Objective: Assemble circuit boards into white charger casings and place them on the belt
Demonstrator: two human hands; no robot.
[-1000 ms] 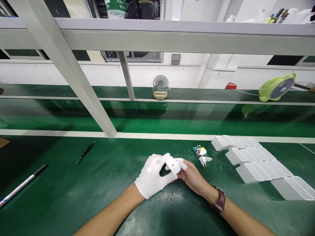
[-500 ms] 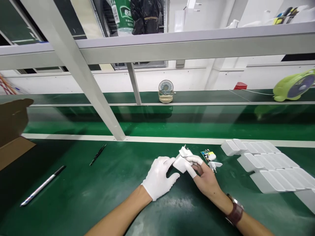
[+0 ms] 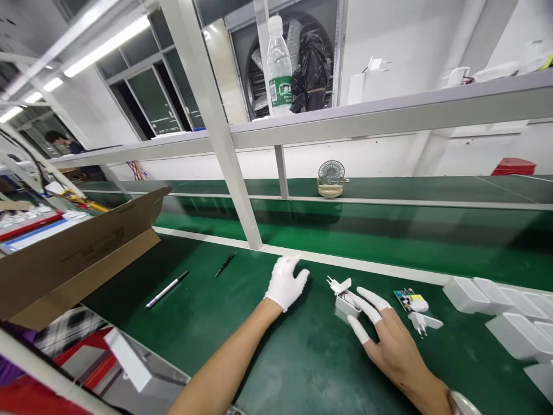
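Leaning in at the left, an open cardboard box overhangs the edge of your green worktop. Right of it lies a silver-barrelled pen with a dark end, slanting away from you; a slim black pen-like tool lies a little farther off. Next comes your left hand, in a white glove, released, its thumb parted from the fingers; whether it rests on the worktop, you cannot tell from here. On the far ledge, right of that hand, stands a small desk fan.

Nearer, between your two hands, a white charger housing sits on the worktop, with a white two-pin plug cap askew over its top, pins toward the left. Your right hand, with white finger cots, is released, fingers spread just beside the housing; contact is hard to tell. Beyond it to the right lie a circuit board and, just nearer, another white two-pin plug cap. Farthest right, empty white housings stand in rows.
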